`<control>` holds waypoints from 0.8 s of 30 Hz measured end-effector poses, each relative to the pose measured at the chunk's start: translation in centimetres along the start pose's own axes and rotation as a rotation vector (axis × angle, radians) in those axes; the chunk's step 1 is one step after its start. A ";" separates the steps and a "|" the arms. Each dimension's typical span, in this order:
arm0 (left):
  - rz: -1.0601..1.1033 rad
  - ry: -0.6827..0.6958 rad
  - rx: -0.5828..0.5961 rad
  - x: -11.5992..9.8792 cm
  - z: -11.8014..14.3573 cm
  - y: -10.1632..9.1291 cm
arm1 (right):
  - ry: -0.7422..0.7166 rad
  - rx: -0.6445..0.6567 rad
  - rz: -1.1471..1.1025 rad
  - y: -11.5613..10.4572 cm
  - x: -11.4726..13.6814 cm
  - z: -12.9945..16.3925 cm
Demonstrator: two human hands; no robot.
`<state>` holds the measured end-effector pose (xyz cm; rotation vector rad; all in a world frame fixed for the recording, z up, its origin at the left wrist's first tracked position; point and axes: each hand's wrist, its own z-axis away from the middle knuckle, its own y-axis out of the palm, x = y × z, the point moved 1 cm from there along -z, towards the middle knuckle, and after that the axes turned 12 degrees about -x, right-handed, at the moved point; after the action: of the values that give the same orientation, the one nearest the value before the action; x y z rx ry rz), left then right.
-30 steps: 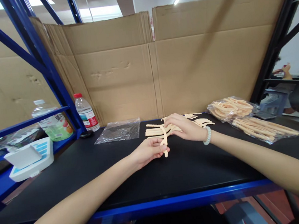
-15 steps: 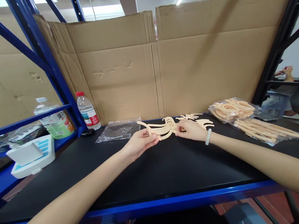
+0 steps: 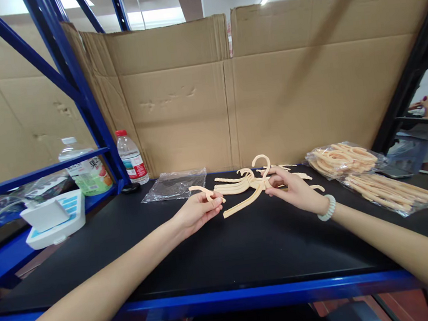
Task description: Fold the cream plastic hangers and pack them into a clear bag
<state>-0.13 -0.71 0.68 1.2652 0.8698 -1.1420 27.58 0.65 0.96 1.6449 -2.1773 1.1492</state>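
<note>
Near the back edge of the bench (image 3: 224,252), the right hand (image 3: 294,190) pinches a hanger (image 3: 247,201) slanting toward the left hand (image 3: 199,212), which grips a curved piece (image 3: 202,191).

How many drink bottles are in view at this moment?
2, both at the left behind the blue rack post: a red-capped water bottle standing at the back of the black tabletop, and a white-capped green-labelled bottle further left. Others may be hidden.
</note>
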 end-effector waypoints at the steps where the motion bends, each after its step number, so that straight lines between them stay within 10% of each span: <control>1: 0.008 0.001 0.012 0.0 0.0 0.0 | 0.017 0.001 -0.014 0.0 0.2 0.0; 24: 0.161 -0.025 0.130 -0.8 0.4 0.4 | -0.201 -0.303 0.241 -0.2 1.8 0.8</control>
<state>0.01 -1.01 1.59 1.3981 0.6702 -1.0970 27.36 -1.18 1.55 1.4528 -2.5802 0.6778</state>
